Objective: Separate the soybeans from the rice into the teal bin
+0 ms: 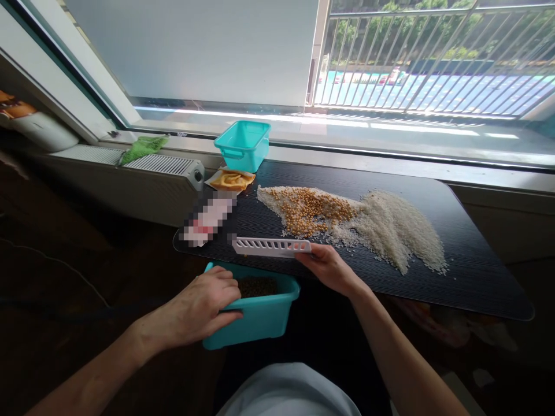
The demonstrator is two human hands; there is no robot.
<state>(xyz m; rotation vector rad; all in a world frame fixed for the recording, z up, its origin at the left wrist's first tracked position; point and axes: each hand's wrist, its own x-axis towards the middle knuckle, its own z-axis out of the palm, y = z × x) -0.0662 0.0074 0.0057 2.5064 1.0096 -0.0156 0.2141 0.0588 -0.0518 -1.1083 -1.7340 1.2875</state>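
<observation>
My left hand (pixel 206 303) grips the left side of a turquoise plastic bin (pixel 262 320), held below the table's front edge. Small brownish grains (pixel 260 286) lie inside that bin. Between the fingers of my right hand (pixel 332 268) is the right end of a white slotted plastic strip (pixel 266 247), level along the table's near edge and just above the bin. Beyond the strip, round yellow beans (pixel 310 211) lie spread over white grains. A larger heap of white, rice-like grains (pixel 394 225) joins them on the right.
The dark table (pixel 468 260) stands against the window sill. At its back left are a second turquoise bin (pixel 245 147) and an orange-yellow packet (pixel 232 179); a blurred-out item (pixel 208 222) lies nearer. A green cloth (pixel 143 149) rests on the radiator (pixel 160 163) to the left.
</observation>
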